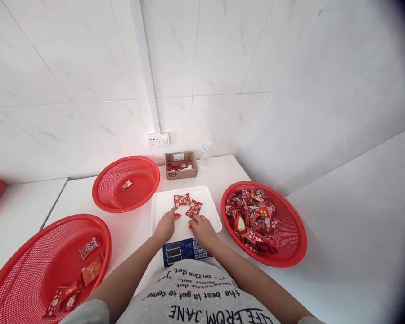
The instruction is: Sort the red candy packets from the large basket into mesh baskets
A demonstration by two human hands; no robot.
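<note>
So two red packets (182,200) are sitting toward the scale tray's (209,196) far edge. Left hand (165,227) and right hand (203,230) each have fingers at another half-hidden packet (177,216), can't tell if either's actually gripping.

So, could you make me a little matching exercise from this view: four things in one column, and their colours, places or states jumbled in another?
Things:
1. Cardboard box
2. Rightmost basket
3. Wall socket
4. Digital scale

Descriptions:
A. Beneath the left hand and right hand
B. Brown, behind the scale
C. Heaped with mostly red packets
D. Fixed to the tiled wall

Right pairs: 1-B, 2-C, 3-D, 4-A
</note>
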